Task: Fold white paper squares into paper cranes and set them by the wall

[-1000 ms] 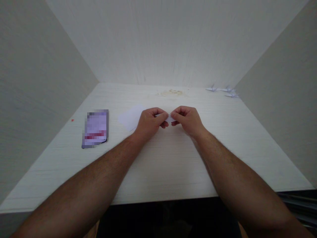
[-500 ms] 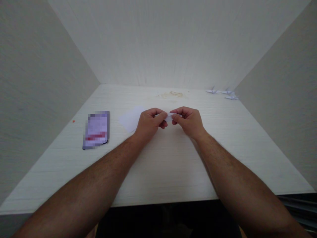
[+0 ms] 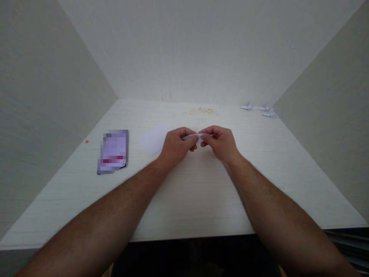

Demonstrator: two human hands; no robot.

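A small folded piece of white paper is pinched between both hands above the middle of the table. My left hand grips its left part with thumb and fingers, and my right hand grips its right part the same way. The fingertips nearly meet and hide much of the paper, so its full shape cannot be made out. Flat white paper sheets lie just left of my left hand, partly behind it.
At the far right corner of the white table sit several folded paper cranes. A blurred-out phone-like device lies at the left. A brownish stain marks the back, and a small red spot the left edge. Walls enclose three sides.
My left hand has shifted slightly right, closer to my right hand, and more of the folded paper's left part shows. My right hand has hardly moved.
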